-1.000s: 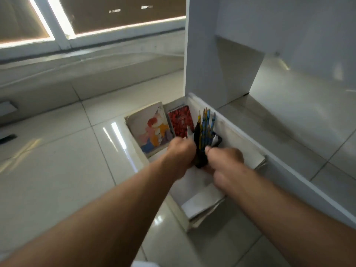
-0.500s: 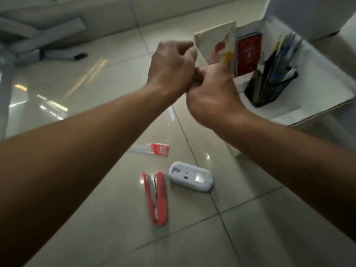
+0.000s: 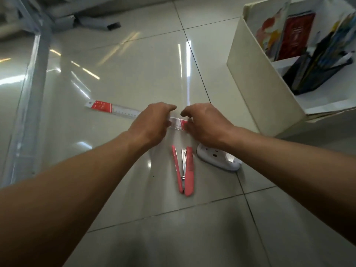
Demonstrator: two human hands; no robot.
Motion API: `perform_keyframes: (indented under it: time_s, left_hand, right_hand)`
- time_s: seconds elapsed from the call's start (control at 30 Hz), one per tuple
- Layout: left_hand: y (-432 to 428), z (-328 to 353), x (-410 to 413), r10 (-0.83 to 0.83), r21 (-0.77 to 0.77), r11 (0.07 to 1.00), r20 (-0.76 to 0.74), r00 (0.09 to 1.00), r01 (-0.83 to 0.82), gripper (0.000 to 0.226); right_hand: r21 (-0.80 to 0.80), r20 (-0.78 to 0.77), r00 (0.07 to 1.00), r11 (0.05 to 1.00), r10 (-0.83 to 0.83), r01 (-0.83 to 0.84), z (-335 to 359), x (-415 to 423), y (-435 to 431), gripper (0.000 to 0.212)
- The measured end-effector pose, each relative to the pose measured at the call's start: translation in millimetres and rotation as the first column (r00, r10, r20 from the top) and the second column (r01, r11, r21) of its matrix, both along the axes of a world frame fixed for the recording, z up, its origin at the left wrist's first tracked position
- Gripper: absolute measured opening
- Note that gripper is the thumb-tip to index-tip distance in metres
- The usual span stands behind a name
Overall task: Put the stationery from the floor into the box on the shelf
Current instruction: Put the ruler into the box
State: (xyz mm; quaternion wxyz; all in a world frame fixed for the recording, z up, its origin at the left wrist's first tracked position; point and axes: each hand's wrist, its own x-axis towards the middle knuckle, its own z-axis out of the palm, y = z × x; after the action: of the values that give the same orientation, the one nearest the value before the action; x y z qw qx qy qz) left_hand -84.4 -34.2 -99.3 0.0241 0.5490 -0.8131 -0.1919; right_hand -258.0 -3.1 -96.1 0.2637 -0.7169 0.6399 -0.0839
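A single wide-angle view from the person's head looks steeply down and forward at the tiled floor (image 3: 134, 74). Both forearms reach in from the bottom corners, so the camera sits close above them. The white box (image 3: 256, 89) fills the upper right corner, and straight lines bend toward the frame's edges.

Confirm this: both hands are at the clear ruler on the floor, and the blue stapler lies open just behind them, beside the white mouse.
Not quite. The stapler is red, not blue, as the head view shows. The rest holds: both hands are at the ruler, beside the white mouse.
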Motion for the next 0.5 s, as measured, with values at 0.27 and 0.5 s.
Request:
perform_keyframes:
  time_s: [0.27,0.5]
  left_hand:
    - [-25.5,-4.8,4.1,-0.014,-0.036,0.999,0.053,0.998,0.016,0.033]
    - [-26.9,-12.0,14.1,-0.09,-0.061,0.994,0.055,0.994,0.093,0.021]
  right_hand:
    - [-0.006,-0.103,0.995,1.0,-0.015,0.014,-13.7,30.5,-18.2,0.04]
    - [0.049,-0.019,0.997,0.996,-0.071,0.072,-8.6,35.6,-28.1,0.023]
